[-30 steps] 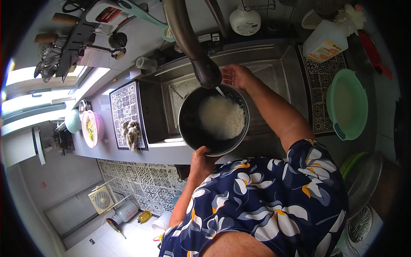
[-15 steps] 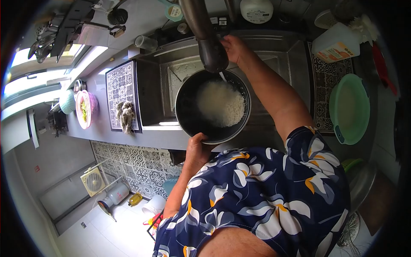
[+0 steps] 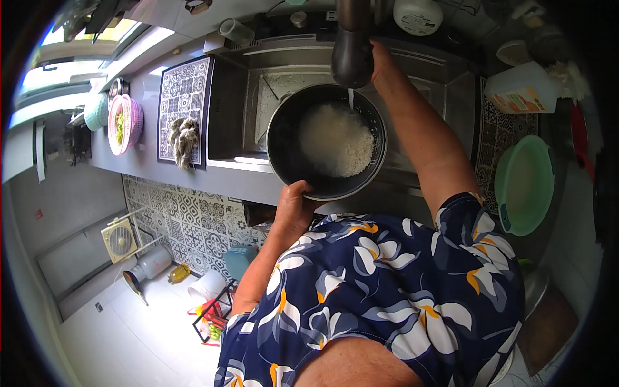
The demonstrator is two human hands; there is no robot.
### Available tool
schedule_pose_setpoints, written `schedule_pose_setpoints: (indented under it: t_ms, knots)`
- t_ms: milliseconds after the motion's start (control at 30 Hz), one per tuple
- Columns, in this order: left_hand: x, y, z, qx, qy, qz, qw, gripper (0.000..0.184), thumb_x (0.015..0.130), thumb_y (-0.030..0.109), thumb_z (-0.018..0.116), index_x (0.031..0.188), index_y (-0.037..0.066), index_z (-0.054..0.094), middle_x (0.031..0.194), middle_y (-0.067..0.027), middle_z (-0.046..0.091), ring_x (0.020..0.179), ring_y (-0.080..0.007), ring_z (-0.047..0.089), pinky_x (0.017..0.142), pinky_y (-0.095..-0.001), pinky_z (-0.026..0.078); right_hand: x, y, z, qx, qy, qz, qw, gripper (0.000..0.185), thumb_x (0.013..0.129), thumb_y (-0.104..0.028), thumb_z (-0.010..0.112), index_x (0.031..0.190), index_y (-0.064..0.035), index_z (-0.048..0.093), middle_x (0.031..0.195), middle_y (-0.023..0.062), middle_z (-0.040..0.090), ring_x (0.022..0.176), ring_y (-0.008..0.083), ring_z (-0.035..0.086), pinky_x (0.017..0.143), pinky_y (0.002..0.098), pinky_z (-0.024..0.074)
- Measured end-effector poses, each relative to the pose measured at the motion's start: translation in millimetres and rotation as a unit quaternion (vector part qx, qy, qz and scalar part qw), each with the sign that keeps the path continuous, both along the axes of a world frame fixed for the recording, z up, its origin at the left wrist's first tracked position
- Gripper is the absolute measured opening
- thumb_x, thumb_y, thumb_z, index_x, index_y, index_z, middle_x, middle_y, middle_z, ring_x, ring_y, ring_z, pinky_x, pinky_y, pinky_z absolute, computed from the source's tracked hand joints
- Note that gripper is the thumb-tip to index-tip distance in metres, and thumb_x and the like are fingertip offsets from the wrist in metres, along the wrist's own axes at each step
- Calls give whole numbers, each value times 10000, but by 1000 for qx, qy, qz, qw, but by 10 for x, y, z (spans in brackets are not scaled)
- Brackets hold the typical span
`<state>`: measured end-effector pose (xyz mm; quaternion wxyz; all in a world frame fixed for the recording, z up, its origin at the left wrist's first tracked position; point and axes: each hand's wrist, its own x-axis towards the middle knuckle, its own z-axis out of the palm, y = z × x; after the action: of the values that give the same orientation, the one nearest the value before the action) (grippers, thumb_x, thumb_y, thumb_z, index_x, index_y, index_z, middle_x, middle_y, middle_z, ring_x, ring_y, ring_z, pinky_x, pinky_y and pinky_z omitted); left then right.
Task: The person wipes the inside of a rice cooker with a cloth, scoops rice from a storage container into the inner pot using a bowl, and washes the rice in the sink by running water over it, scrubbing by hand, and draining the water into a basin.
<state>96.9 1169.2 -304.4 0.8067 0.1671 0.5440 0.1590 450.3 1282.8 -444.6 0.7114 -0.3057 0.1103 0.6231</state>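
Note:
A dark round pot (image 3: 290, 148) sits over the sink, with white rice (image 3: 356, 158) and cloudy water (image 3: 325, 132) inside. My left hand (image 3: 296, 205) grips the near rim, thumb over the edge. A thin stream of water (image 3: 351, 98) runs from the dark faucet (image 3: 352, 61) into the pot. Beyond the pot, my right hand (image 3: 380, 63) is beside the faucet head; its fingers are mostly hidden behind it, so I cannot see whether they hold anything.
The pot stands over a metal sink (image 3: 258, 68). A patterned mat (image 3: 184, 97) with a grey cloth (image 3: 185, 143) and a pink basket (image 3: 132, 122) lie left. At right are a green basin (image 3: 525, 187) and a plastic jug (image 3: 523, 87). A white container (image 3: 418, 16) stands behind.
The view has shifted, so the pot and faucet appear higher. Cloudy water covers a bit more of the rice. My left hand keeps its hold on the rim; my right hand stays by the faucet.

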Motion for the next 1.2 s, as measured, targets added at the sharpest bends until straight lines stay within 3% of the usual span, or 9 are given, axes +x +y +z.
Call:
schedule_pose_setpoints:
  t_ms: [200,300,400,500,700,867,1200]
  knots:
    - [75,-26,131,16,4,3,1000,334,692,26,462,1005,-88,482,974,-205,552,904,-335,599,874,-512,478,-126,-84,364,-38,-30,-56,997,302,857,-166,485,1113,-25,410,1106,200,469,972,333,495,821,514,456]
    - [71,-24,125,14,7,7,1000,327,694,26,464,1000,-85,486,968,-200,555,890,-330,601,858,-501,487,-223,-140,544,-66,2,-95,993,304,833,-135,489,1101,-21,405,1100,217,470,1032,360,482,866,572,427]
    - [88,-34,153,14,11,15,1000,320,694,24,464,993,-84,490,963,-199,557,883,-327,603,851,-498,490,-390,-270,825,-31,-70,-134,988,305,813,-118,492,1084,-14,400,1092,230,470,1092,385,459,907,624,390]
    - [97,-35,173,21,11,14,1000,309,694,24,466,983,-82,495,948,-197,561,875,-325,605,849,-500,491,-363,-232,785,-16,-22,-131,991,291,812,-114,488,1067,-8,396,1111,233,450,1141,397,433,943,643,356]
    - [79,-31,144,20,13,10,1000,303,692,22,463,975,-80,500,926,-195,563,866,-323,608,849,-507,491,-407,-284,823,-6,-83,-138,987,315,814,-124,492,1091,-8,396,1142,206,405,1104,369,452,954,614,360]
    - [77,-27,140,25,27,1,999,314,689,25,459,980,-88,498,924,-201,564,881,-331,606,864,-519,482,-367,-262,752,-22,-51,-133,990,295,833,-130,478,1095,-15,405,1113,194,427,1083,333,454,943,581,381]
    - [51,-18,91,17,10,-1,1000,331,697,31,456,1001,-96,490,963,-210,562,889,-339,608,862,-514,488,-205,-93,454,-75,-19,-125,989,293,836,-141,479,1096,-22,413,1073,200,483,1007,353,487,878,546,416]
